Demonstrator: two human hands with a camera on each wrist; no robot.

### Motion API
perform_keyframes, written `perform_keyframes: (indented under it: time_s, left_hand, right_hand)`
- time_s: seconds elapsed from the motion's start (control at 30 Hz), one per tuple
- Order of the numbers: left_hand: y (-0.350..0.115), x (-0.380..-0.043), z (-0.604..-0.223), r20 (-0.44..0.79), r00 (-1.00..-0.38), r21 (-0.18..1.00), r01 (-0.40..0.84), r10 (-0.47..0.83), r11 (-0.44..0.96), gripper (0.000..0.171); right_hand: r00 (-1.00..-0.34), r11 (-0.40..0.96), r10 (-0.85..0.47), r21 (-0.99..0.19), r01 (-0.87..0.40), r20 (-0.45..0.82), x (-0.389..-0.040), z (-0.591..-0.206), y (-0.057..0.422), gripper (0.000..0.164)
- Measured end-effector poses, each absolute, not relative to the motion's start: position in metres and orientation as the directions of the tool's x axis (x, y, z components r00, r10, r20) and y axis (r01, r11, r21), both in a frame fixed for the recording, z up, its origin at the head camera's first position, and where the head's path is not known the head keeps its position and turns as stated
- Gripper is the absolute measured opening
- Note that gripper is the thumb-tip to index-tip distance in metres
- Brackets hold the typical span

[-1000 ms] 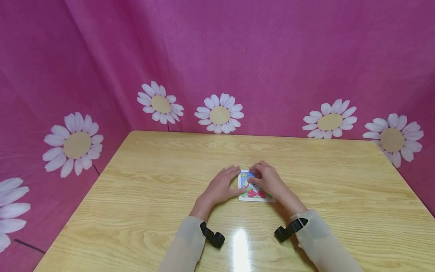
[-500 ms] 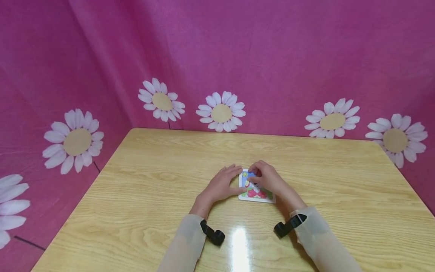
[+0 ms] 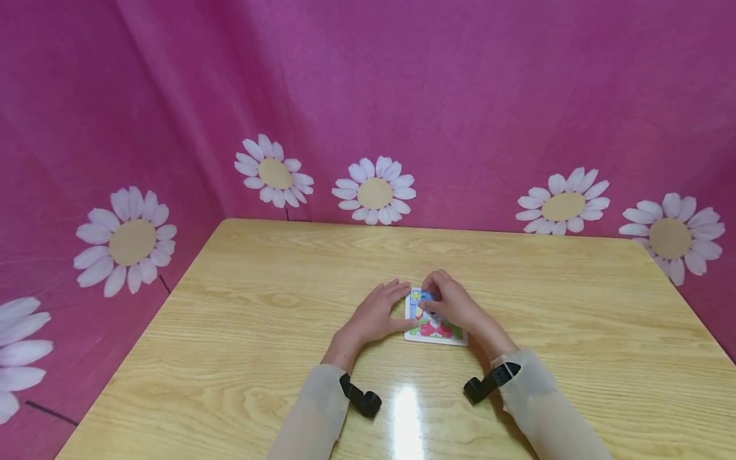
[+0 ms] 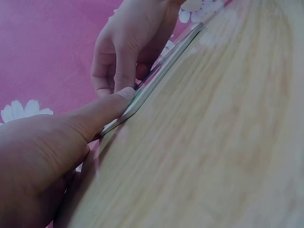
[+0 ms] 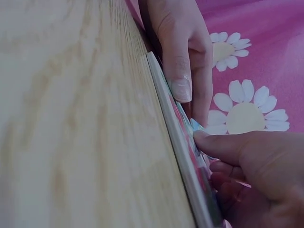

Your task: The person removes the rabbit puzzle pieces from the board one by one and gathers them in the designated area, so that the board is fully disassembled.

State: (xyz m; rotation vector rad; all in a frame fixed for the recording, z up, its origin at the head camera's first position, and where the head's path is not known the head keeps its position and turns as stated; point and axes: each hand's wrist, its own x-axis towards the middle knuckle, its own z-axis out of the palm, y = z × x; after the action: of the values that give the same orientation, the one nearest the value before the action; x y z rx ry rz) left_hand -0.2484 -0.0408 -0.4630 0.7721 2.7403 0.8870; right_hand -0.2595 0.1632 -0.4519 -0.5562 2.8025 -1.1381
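A small square picture puzzle [image 3: 436, 329] with a white rim lies flat on the table, showing red, green and blue printing. My left hand [image 3: 372, 314] lies along its left side, the fingers fairly straight at the far left corner and the thumb resting on the near left part. Over the upper right of the picture, my right hand [image 3: 452, 301] bends its thumb and index finger together. The right wrist view shows a light-blue puzzle piece [image 5: 195, 125] tilted up at that thumb's tip, pinched there. The right hand hides much of the picture.
The light wooden table [image 3: 276, 287] reaches back to a pink curtain [image 3: 437, 108] printed with white daisies. A black wrist camera [image 3: 362, 397] is strapped on the left sleeve and another camera [image 3: 485, 383] on the right.
Both hands stay almost where they were, with only slight finger movement. At the puzzle's far left corner the picture looks slightly altered, with a piece's edge showing. The head view has shifted a little.
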Motion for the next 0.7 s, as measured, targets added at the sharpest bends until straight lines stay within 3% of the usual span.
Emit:
perform_keyframes:
  time_s: [0.7]
  left_hand:
    - [-0.041,-0.248,-0.463,0.005,-0.856,0.573,0.426,0.517,0.7,0.074]
  right_hand:
    - [-0.921,0.629,-0.29,-0.673,-0.388,0.26,-0.248,-0.452,0.155,0.016]
